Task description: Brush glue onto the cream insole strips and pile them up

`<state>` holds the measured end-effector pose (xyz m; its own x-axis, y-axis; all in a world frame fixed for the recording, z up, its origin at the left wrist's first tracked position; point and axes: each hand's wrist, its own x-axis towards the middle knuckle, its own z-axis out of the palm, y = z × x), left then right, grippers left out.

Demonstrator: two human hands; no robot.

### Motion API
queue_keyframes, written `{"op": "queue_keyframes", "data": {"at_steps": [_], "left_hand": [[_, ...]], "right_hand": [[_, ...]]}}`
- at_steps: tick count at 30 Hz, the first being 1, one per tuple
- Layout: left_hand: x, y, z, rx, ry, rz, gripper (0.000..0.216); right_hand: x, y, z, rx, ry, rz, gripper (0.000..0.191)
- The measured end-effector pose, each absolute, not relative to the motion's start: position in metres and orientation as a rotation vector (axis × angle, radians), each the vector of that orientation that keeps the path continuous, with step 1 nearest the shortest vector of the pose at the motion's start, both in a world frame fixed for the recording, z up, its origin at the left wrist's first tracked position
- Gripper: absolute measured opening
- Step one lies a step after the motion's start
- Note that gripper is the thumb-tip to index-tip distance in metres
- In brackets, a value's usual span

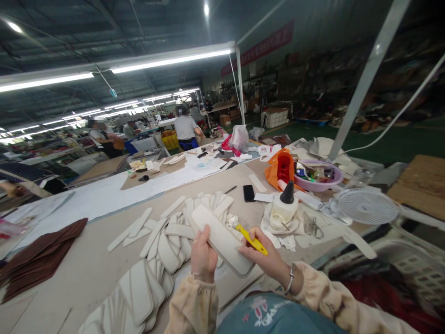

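In my left hand (204, 255) is a long off-white panel (222, 236) with rounded ends, gripped at its near-left edge with the thumb on top. My right hand (262, 253) is closed round a yellow-handled brush (255, 240), whose whitish, clumped head points away to the upper left. Fingertips of that hand also meet the panel's right edge. Below and to the left, many similar off-white pieces (135, 290) lie fanned out and overlapping. A white bottle with a black conical cap (287, 206) stands on a cloth beyond my right hand.
A black phone (248, 193) lies beyond the panel. At the right are an orange bag (281, 169), a purple basin (321, 185) of small items and a white fan (368, 205). Stacked brown sheets (41, 255) occupy the left. Other people (186, 127) sit farther back.
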<state>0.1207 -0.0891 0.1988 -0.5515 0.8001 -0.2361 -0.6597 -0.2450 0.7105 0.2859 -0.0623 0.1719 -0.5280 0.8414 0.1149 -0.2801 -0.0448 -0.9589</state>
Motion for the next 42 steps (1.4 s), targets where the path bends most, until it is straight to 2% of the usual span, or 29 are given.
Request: {"op": "queue_keyframes", "data": {"at_steps": [23,32,42], "left_hand": [[0.127,-0.094,0.206,0.136,1.016,1.993,0.016],[0.111,-0.094,0.195,0.034,0.990,2.104,0.015],[0.107,-0.103,0.186,-0.044,0.996,2.115,0.012]], "right_hand": [[0.292,-0.067,0.168,-0.649,-1.442,1.786,0.039],[0.293,-0.069,0.160,-0.738,-1.468,1.839,0.041],[0.292,-0.071,0.170,-0.729,-1.637,1.702,0.037]]}}
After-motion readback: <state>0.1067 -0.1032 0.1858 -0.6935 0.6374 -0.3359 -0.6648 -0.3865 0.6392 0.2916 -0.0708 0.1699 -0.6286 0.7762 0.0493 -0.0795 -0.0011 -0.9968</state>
